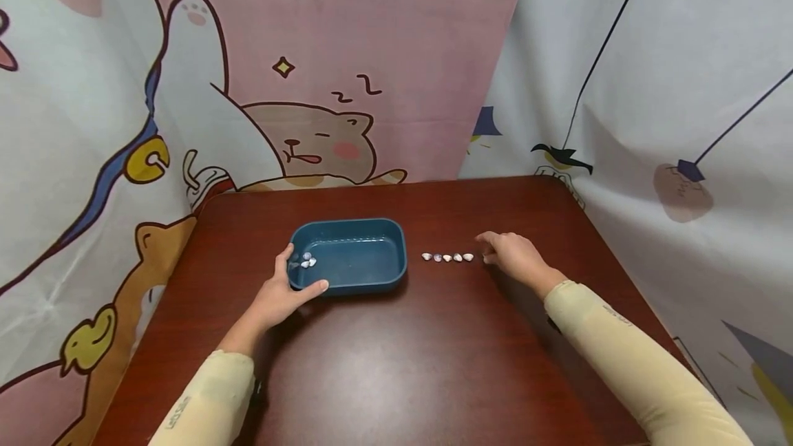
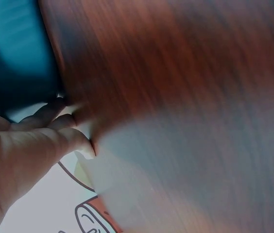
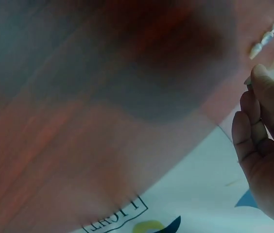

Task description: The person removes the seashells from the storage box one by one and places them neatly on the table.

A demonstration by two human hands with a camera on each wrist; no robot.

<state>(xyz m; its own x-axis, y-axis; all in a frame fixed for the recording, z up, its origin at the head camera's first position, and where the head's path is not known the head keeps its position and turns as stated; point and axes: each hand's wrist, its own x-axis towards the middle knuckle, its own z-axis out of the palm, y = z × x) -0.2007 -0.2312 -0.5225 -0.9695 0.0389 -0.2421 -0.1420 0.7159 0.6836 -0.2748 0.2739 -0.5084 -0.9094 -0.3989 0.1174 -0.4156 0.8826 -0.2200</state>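
Observation:
A dark teal rectangular basin (image 1: pixel 347 288) sits on the table, with several small pale seashells (image 1: pixel 308 261) in its left end. My left hand (image 1: pixel 281 301) grips the basin's near left corner, thumb over the front rim and fingers along the left side. Right of the basin, several more seashells (image 1: pixel 447 258) form a straight row on the wood. At the row's right end is my right hand (image 1: pixel 514 255). In the right wrist view, its thumb and finger pinch a small seashell (image 3: pixel 248 83), mostly hidden by the fingertips.
The reddish-brown wooden table (image 1: pixel 372 363) extends in front of both arms and behind the basin. A cartoon-printed cloth (image 1: pixel 384 33) hangs around its back and sides. Pale yellow sleeves (image 1: pixel 619 343) cover both forearms.

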